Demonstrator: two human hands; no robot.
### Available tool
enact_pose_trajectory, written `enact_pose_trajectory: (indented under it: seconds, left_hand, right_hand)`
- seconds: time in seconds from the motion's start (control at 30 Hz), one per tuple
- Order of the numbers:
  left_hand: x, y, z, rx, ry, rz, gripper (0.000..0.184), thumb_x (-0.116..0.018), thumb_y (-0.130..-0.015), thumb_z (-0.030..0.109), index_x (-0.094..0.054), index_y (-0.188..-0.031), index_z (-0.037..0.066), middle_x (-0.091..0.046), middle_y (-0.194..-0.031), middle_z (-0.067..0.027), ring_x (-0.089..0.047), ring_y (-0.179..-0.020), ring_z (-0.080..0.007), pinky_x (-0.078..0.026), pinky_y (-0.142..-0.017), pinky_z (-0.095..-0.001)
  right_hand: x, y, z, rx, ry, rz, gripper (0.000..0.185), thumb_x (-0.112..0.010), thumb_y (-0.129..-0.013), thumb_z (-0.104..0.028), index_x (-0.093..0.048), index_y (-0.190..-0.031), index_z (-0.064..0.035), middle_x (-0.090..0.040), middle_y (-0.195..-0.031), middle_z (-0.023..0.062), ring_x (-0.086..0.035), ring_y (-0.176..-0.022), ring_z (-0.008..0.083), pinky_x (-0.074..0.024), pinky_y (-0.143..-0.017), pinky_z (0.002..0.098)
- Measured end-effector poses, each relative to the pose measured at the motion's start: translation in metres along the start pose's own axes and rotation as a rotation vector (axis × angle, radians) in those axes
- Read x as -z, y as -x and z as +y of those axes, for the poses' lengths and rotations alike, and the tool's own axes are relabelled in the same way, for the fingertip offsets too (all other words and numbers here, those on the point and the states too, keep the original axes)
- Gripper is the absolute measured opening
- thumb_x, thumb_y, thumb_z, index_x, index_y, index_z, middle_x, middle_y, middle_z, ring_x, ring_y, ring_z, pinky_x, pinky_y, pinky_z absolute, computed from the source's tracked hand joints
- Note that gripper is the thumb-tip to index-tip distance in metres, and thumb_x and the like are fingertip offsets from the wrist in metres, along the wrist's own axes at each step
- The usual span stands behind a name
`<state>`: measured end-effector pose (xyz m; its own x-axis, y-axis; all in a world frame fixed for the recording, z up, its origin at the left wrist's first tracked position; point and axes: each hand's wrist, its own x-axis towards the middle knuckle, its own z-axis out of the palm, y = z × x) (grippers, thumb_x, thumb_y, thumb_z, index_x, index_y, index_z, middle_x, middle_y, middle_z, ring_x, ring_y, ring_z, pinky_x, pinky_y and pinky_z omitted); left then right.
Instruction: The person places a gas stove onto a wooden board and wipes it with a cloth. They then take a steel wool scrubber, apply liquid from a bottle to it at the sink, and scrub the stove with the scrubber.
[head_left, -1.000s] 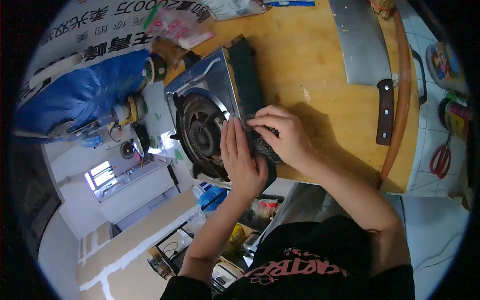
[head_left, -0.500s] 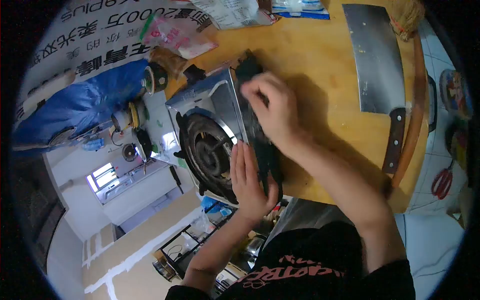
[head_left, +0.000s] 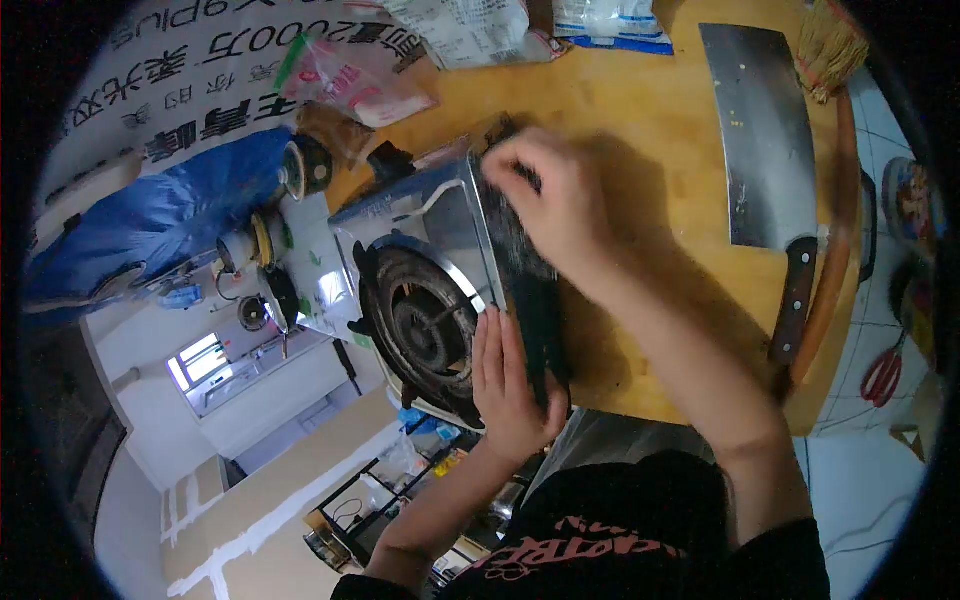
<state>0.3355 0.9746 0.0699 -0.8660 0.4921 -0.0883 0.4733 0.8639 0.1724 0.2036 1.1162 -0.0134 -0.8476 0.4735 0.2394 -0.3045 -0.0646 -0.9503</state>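
Note:
A portable gas stove (head_left: 425, 222) with a shiny metal top stands on the wooden table. Its round black burner grate (head_left: 372, 335) sits on the side away from the dark green-black side panel (head_left: 535, 310). My left hand (head_left: 512, 395) lies flat across the stove's near corner, fingers stretched along the metal edge beside the grate. My right hand (head_left: 555, 200) is closed in a pinch by the far end of the dark panel. What its fingers hold, if anything, is hidden and slightly blurred.
On the table's right lie a cleaver (head_left: 765, 150) and a straw brush (head_left: 835, 50) with a wooden handle. Plastic packages (head_left: 465, 35) and a pink bag (head_left: 360, 85) lie at the back. Red-handled scissors (head_left: 883, 375) are beyond the right edge.
The view has shifted slightly, so the table's things appear a little lower. My right hand stays closed by the dark panel with a small movement; my left hand remains flat on the stove.

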Motion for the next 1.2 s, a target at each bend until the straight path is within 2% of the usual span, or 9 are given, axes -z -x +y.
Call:
enact_pose_trajectory:
  seconds: [0.1,0.17,0.23,0.6,0.67,0.73,0.83,0.93,1.2]
  left_hand:
    - [0.002,-0.001,0.002,-0.006,0.012,0.003,0.080,-0.057,-0.072,0.021,-0.026,-0.139,-0.008,-0.028,-0.142,-0.0302,-0.026,-0.132,-0.0461,-0.023,-0.108,-0.0513]
    - [0.005,-0.006,0.008,-0.014,-0.022,0.009,0.073,-0.056,-0.069,0.007,-0.030,-0.135,-0.012,-0.034,-0.136,-0.0329,-0.034,-0.127,-0.0474,-0.029,-0.106,-0.0494]
    - [0.005,-0.007,0.006,-0.019,-0.018,0.016,0.073,-0.056,-0.069,0.006,-0.031,-0.135,-0.012,-0.034,-0.136,-0.0329,-0.034,-0.127,-0.0474,-0.029,-0.106,-0.0494]
    - [0.004,-0.005,0.007,-0.025,-0.018,0.023,0.073,-0.057,-0.069,0.008,-0.031,-0.135,-0.010,-0.035,-0.135,-0.0325,-0.034,-0.127,-0.0476,-0.030,-0.106,-0.0492]
    - [0.004,-0.004,0.007,-0.023,-0.019,0.029,0.073,-0.057,-0.069,0.008,-0.032,-0.135,-0.010,-0.035,-0.136,-0.0324,-0.034,-0.127,-0.0476,-0.029,-0.106,-0.0491]
    - [0.005,-0.006,0.008,-0.014,-0.022,0.024,0.073,-0.057,-0.069,0.008,-0.032,-0.135,-0.010,-0.034,-0.136,-0.0323,-0.034,-0.127,-0.0476,-0.029,-0.106,-0.0491]
    - [0.004,-0.003,0.008,-0.005,-0.028,0.010,0.074,-0.057,-0.069,0.008,-0.032,-0.135,-0.010,-0.034,-0.136,-0.0324,-0.034,-0.127,-0.0474,-0.030,-0.106,-0.0493]
    - [0.003,-0.004,0.007,0.001,-0.032,0.013,0.074,-0.057,-0.069,0.008,-0.031,-0.135,-0.011,-0.034,-0.136,-0.0327,-0.035,-0.127,-0.0473,-0.030,-0.105,-0.0495]
    - [0.003,-0.006,0.004,-0.016,-0.029,0.018,0.074,-0.058,-0.069,0.009,-0.030,-0.135,-0.011,-0.033,-0.136,-0.0333,-0.034,-0.127,-0.0479,-0.030,-0.105,-0.0503]
  right_hand:
    - [0.001,-0.016,0.000,-0.015,0.016,0.015,0.004,-0.063,-0.076,-0.006,-0.060,-0.078,-0.0038,-0.059,-0.077,0.0122,-0.059,-0.076,0.0316,-0.0468,-0.068,0.0386]
    - [0.009,-0.001,-0.013,0.013,0.048,-0.042,0.004,-0.063,-0.076,-0.006,-0.061,-0.079,-0.0036,-0.060,-0.078,0.0126,-0.059,-0.075,0.0320,-0.0471,-0.068,0.0388]
    - [0.010,0.001,-0.014,0.027,0.088,-0.105,0.005,-0.063,-0.076,-0.007,-0.061,-0.079,-0.0036,-0.060,-0.080,0.0127,-0.059,-0.076,0.0317,-0.0476,-0.067,0.0384]
    - [0.012,-0.014,0.003,0.035,0.080,-0.069,0.004,-0.062,-0.077,-0.005,-0.060,-0.080,-0.0028,-0.060,-0.080,0.0129,-0.059,-0.078,0.0313,-0.0470,-0.069,0.0381]
    - [0.012,-0.020,0.012,-0.137,0.017,0.139,0.008,-0.064,-0.078,-0.006,-0.062,-0.086,-0.0045,-0.063,-0.084,0.0134,-0.061,-0.079,0.0292,-0.0480,-0.072,0.0356]
    - [0.024,-0.023,0.009,-0.287,-0.059,0.159,0.010,-0.065,-0.077,-0.008,-0.064,-0.087,-0.0041,-0.065,-0.083,0.0127,-0.062,-0.081,0.0278,-0.0481,-0.075,0.0347]
    - [0.015,-0.023,0.018,-0.193,0.038,-0.010,0.011,-0.066,-0.077,-0.009,-0.065,-0.086,-0.0028,-0.066,-0.082,0.0116,-0.063,-0.081,0.0260,-0.0474,-0.076,0.0343]
    - [0.001,-0.016,-0.001,-0.225,-0.086,0.049,0.009,-0.066,-0.077,-0.010,-0.065,-0.082,-0.0018,-0.066,-0.081,0.0116,-0.063,-0.080,0.0261,-0.0471,-0.076,0.0342]
    - [0.004,-0.021,-0.004,-0.186,-0.067,-0.020,0.010,-0.066,-0.078,-0.010,-0.064,-0.082,-0.0013,-0.065,-0.084,0.0141,-0.063,-0.081,0.0290,-0.0474,-0.075,0.0357]
